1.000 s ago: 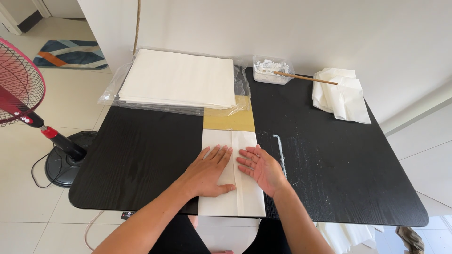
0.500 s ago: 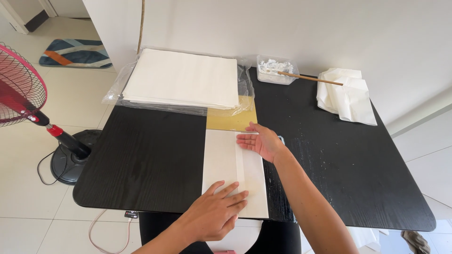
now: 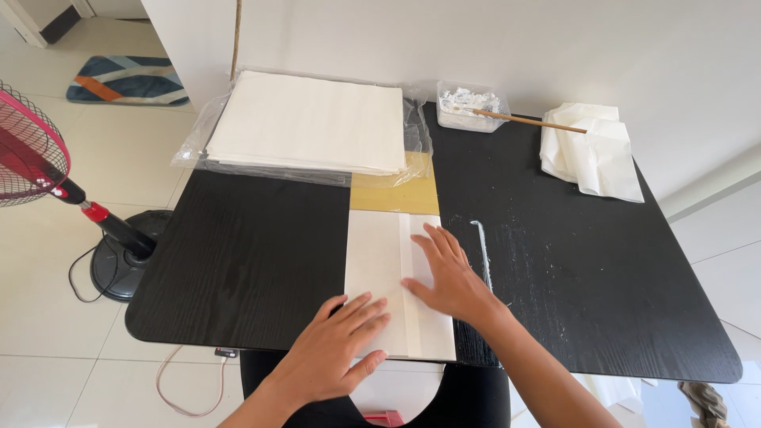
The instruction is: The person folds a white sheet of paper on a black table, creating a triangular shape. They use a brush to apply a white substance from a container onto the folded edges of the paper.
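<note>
Left hand: I see the left hand [image 3: 337,349] at the near table edge, palm down, fingers spread flat on the near left corner of the folded white sheet [image 3: 388,261]; it grips nothing
Right hand: I see the right hand [image 3: 448,273] just beyond it, palm down, fingers slightly fanned, pressing the sheet's right half beside the lengthwise overlap strip
Folded white sheet: it lies flat on the black table [image 3: 238,261], long side running away from me, near end at the table edge, far end touching a yellow sheet [image 3: 396,194]
White streak: a thin white line [image 3: 482,246] marks the table just right of the sheet
Paper stack: a stack of white sheets [image 3: 309,119] on clear plastic wrap sits at the far left, overlapping the yellow sheet
Far items: a clear tub [image 3: 468,107] with a wooden stick [image 3: 531,120] across it; crumpled white paper [image 3: 594,150] at far right
Floor: a red fan [image 3: 32,154] stands left of the table
</note>
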